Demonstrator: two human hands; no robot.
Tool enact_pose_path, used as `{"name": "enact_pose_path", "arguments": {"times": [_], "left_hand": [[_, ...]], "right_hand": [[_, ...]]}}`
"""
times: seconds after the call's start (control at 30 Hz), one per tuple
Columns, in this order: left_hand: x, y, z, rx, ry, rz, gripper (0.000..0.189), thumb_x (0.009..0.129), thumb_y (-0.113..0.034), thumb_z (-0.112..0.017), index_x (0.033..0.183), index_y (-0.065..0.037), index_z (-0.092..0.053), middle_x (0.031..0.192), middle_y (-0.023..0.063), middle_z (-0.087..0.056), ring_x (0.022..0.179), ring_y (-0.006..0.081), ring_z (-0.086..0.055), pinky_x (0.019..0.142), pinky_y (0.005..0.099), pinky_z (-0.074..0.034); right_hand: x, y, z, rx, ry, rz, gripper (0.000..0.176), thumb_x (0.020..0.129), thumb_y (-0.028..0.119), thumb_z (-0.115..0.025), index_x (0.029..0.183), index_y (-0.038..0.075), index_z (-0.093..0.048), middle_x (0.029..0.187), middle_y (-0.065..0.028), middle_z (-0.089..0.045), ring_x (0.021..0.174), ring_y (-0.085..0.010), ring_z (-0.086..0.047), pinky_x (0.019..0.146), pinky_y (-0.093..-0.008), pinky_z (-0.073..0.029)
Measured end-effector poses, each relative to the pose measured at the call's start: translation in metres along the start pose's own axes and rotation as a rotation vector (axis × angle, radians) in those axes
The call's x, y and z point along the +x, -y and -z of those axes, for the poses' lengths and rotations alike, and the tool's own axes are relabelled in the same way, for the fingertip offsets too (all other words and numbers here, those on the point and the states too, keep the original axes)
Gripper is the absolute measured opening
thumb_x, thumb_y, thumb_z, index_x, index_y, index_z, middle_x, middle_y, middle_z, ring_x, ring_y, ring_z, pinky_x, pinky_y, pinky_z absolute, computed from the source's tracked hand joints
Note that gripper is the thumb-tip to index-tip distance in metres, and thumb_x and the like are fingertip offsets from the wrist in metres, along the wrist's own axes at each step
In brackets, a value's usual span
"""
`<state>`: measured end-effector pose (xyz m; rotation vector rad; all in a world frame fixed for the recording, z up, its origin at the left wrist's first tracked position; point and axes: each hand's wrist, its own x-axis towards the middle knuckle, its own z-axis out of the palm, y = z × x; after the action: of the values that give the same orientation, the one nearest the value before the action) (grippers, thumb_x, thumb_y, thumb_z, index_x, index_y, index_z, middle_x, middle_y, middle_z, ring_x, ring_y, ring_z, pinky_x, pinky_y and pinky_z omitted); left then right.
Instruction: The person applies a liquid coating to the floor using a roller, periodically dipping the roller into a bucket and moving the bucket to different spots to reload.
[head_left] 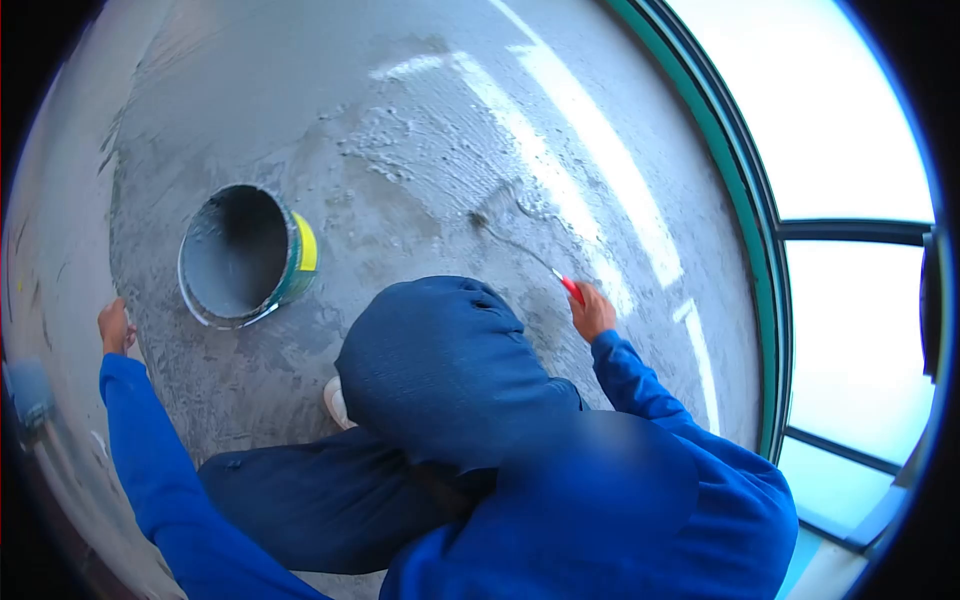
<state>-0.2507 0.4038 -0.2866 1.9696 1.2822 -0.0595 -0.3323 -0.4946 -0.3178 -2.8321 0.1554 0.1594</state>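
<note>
My right hand is closed round the red handle of a roller tool. A thin bent metal rod runs from the handle to a small grey-coated head, which rests on wet grey coating spread over the floor. The coating looks rough and streaked near the tool. My left hand is at the far left with its fingers curled; whether something is in them cannot be made out. Between my hands, nearer the left one, a bucket with a yellow and green label stands on the floor, grey inside.
My bent knee and a light shoe are at the lower middle. A pale wall runs along the left. Along the right are a green-edged frame and bright window panes. Light reflects off the floor.
</note>
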Motion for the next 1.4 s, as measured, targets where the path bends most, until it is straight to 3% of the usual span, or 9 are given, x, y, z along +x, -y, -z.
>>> {"name": "enact_pose_path", "arguments": {"times": [0.1, 0.33, 0.6, 0.67, 0.9, 1.03, 1.17, 1.4], "left_hand": [[0.005, -0.008, -0.009, -0.006, -0.017, -0.028, 0.034, 0.085, -0.037, -0.05, 0.108, -0.012, -0.058, 0.067, 0.0025, -0.052, 0.049, 0.0129, -0.047, 0.041, 0.0264, -0.033], [0.021, -0.012, -0.016, 0.031, 0.027, -0.059, 0.032, 0.085, -0.039, -0.051, 0.103, -0.014, -0.059, 0.064, 0.0013, -0.05, 0.048, 0.0123, -0.047, 0.04, 0.0254, -0.033], [-0.011, -0.017, 0.013, 0.048, -0.108, 0.019, 0.029, 0.084, -0.035, -0.051, 0.102, -0.013, -0.057, 0.064, 0.0025, -0.049, 0.049, 0.0144, -0.047, 0.04, 0.0269, -0.031], [-0.017, -0.014, 0.031, 0.07, -0.136, 0.047, 0.029, 0.083, -0.034, -0.051, 0.102, -0.013, -0.057, 0.065, 0.0029, -0.049, 0.05, 0.0148, -0.048, 0.041, 0.0273, -0.031], [-0.026, -0.024, 0.037, 0.081, -0.153, 0.082, 0.03, 0.083, -0.035, -0.052, 0.104, -0.014, -0.058, 0.066, 0.0037, -0.05, 0.05, 0.0148, -0.049, 0.041, 0.0276, -0.032], [-0.033, -0.044, 0.028, 0.07, -0.165, 0.065, 0.032, 0.082, -0.036, -0.053, 0.105, -0.015, -0.057, 0.068, 0.0035, -0.051, 0.052, 0.0146, -0.05, 0.044, 0.0286, -0.034], [-0.034, -0.045, 0.03, 0.093, -0.176, 0.069, 0.034, 0.083, -0.037, -0.052, 0.107, -0.014, -0.057, 0.069, 0.0032, -0.052, 0.054, 0.0146, -0.051, 0.045, 0.0288, -0.035], [-0.049, -0.05, 0.026, 0.129, -0.196, 0.079, 0.034, 0.082, -0.036, -0.052, 0.107, -0.013, -0.057, 0.067, 0.0038, -0.052, 0.053, 0.0145, -0.05, 0.044, 0.028, -0.034]], "right_hand": [[-0.054, -0.041, 0.009, -0.097, 0.241, -0.224, 0.026, 0.083, 0.019, -0.059, 0.107, 0.008, -0.057, 0.096, -0.0179, -0.063, 0.089, -0.0384, -0.059, 0.076, -0.0446, -0.047], [-0.087, -0.057, 0.041, 0.05, -0.007, -0.308, 0.026, 0.084, 0.021, -0.059, 0.105, 0.007, -0.055, 0.09, -0.0216, -0.061, 0.085, -0.0416, -0.058, 0.072, -0.0467, -0.045], [-0.071, -0.142, 0.046, -0.038, -0.066, -0.345, 0.03, 0.084, 0.025, -0.06, 0.108, 0.008, -0.054, 0.092, -0.0207, -0.062, 0.087, -0.0409, -0.058, 0.074, -0.0463, -0.045], [-0.051, -0.14, 0.043, -0.044, 0.037, -0.38, 0.031, 0.085, 0.023, -0.058, 0.113, 0.01, -0.054, 0.1, -0.0167, -0.061, 0.095, -0.0371, -0.058, 0.077, -0.0438, -0.046], [0.1, -0.081, 0.02, 0.007, 0.036, -0.163, 0.021, 0.084, 0.022, -0.056, 0.101, 0.01, -0.053, 0.093, -0.0159, -0.06, 0.089, -0.0372, -0.058, 0.074, -0.0464, -0.046], [0.165, -0.044, 0.034, 0.012, -0.088, -0.041, 0.024, 0.085, 0.024, -0.057, 0.105, 0.012, -0.056, 0.089, -0.0172, -0.062, 0.084, -0.0379, -0.059, 0.071, -0.0458, -0.046], [0.192, -0.037, 0.041, -0.015, -0.059, -0.062, 0.02, 0.085, 0.022, -0.056, 0.101, 0.011, -0.055, 0.096, -0.011, -0.062, 0.091, -0.0332, -0.06, 0.076, -0.0439, -0.047], [0.139, -0.109, 0.043, -0.024, 0.054, -0.177, 0.021, 0.085, 0.023, -0.056, 0.103, 0.011, -0.055, 0.095, -0.0176, -0.062, 0.092, -0.0378, -0.059, 0.077, -0.0465, -0.046]]}}
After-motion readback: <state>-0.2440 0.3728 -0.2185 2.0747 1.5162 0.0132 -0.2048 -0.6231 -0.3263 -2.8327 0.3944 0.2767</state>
